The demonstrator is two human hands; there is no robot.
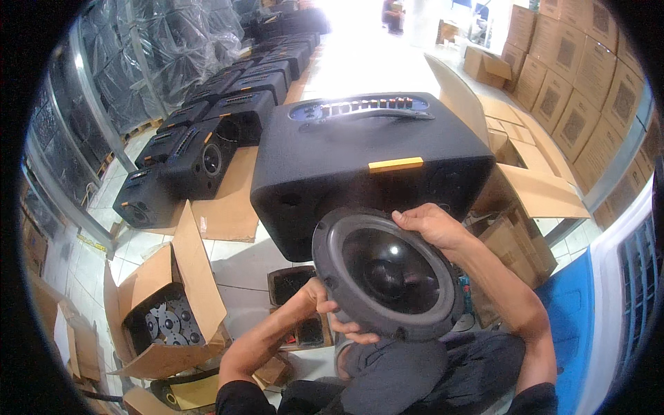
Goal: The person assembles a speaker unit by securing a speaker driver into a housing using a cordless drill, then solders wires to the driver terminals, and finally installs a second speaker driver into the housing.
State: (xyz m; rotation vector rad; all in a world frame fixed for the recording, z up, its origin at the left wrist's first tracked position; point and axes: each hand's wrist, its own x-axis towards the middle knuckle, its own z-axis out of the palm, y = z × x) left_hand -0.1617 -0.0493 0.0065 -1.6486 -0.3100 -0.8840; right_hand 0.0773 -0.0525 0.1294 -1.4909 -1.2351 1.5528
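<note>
A large round black speaker driver (387, 273) is held tilted above my lap, its cone side up. My left hand (339, 315) grips its lower left rim, with the fingers curled underneath. At the top right of the rim, my right hand (434, 225) holds on with the thumb on top; its other fingers are partly hidden. Just beyond the driver stands a big black speaker cabinet (366, 138) with a row of knobs and a handle on its top. A yellow-orange strip (395, 164) lies along the cabinet's near top edge. The cabinet's front is partly covered by the driver.
At lower left, an open cardboard box (207, 290) holds several grey round parts (168, 322). Rows of black speaker cabinets (238, 104) stretch away at the far left. Stacked cartons (574, 76) line the right, near an open carton (539, 190). A blue panel (570, 311) stands beside my right arm.
</note>
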